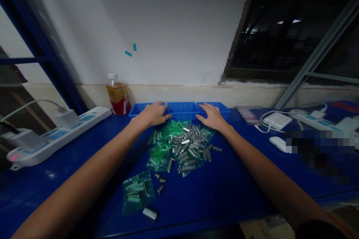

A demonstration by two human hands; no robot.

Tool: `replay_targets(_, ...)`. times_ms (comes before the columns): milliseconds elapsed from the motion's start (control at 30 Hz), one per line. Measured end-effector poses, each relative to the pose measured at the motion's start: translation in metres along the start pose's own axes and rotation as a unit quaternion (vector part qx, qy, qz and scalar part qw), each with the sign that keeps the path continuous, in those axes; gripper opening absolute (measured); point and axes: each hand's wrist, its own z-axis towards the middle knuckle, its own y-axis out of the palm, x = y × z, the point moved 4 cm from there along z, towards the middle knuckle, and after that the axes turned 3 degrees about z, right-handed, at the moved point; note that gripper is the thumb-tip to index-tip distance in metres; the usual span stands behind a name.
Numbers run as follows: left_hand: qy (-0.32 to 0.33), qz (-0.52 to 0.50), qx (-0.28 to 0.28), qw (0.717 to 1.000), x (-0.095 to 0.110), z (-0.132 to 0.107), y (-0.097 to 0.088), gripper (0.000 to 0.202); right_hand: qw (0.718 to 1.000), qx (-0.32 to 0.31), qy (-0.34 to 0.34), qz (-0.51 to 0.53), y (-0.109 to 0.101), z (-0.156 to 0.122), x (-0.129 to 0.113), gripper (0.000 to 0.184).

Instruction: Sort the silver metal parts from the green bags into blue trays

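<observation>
Three shallow blue plastic bins [182,107] stand in a row against the wall. My left hand [154,114] rests at the front rim between the left and middle bins, fingers spread, holding nothing I can see. At the joint of the middle and right bins lies my right hand [211,116], with fingers likewise apart. Just in front of both hands is a heap of metal hex standoffs [186,157] and screws. Beneath and left of it are small green-tinted plastic bags [159,151] with similar parts inside. Nearer to me lie another filled bag [138,193], several loose screws [160,189] and a silvery block-shaped piece [150,213].
A drink bottle [119,95] stands left of the bins. Along the left side runs a white power strip [70,134] with plugged-in adapters. To the right are a phone [249,115], a white charger [277,121], cables, a white rounded case [279,144] and another power strip [314,122].
</observation>
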Motion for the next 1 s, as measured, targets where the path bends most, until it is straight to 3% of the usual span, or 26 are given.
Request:
replay_targets(100,0.022,0.014,0.025,0.999,0.007,-0.009,-0.026,0.057,0.996,0.082,-0.009,0.039,-0.024,-0.017,-0.032,0.04)
replay_targets(167,0.046,-0.009,0.067,0.997,0.015,-0.014,-0.048,0.055,0.988,0.11,-0.066,0.085,-0.04,-0.039,-0.076,0.034)
replay_targets(233,0.059,-0.028,0.112,0.992,0.021,-0.018,-0.066,0.051,0.969,0.062,-0.198,0.136,-0.047,-0.066,-0.135,0.035)
replay_targets(300,0.068,-0.041,0.137,0.987,0.024,-0.02,-0.076,0.047,0.919,0.018,-0.356,0.166,-0.048,-0.099,-0.189,0.048)
replay_targets(367,0.075,-0.048,0.136,0.987,0.024,-0.02,-0.076,0.045,0.875,-0.022,-0.459,0.154,-0.041,-0.125,-0.224,0.057)
replay_targets(400,0.077,-0.049,0.131,0.987,0.023,-0.019,-0.074,0.045,0.865,-0.044,-0.479,0.14,-0.035,-0.133,-0.232,0.057)
replay_targets(600,0.077,-0.046,0.086,0.992,0.019,-0.013,-0.052,0.044,0.88,-0.11,-0.454,0.09,-0.021,-0.128,-0.225,0.036)
replay_targets(800,0.101,-0.032,0.052,0.993,0.026,-0.012,-0.041,0.044,0.896,-0.12,-0.416,0.094,-0.021,-0.121,-0.215,0.033)
replay_targets(1000,0.104,-0.033,0.031,0.994,0.022,-0.013,-0.029,0.042,0.909,-0.11,-0.388,0.106,-0.02,-0.121,-0.211,0.029)
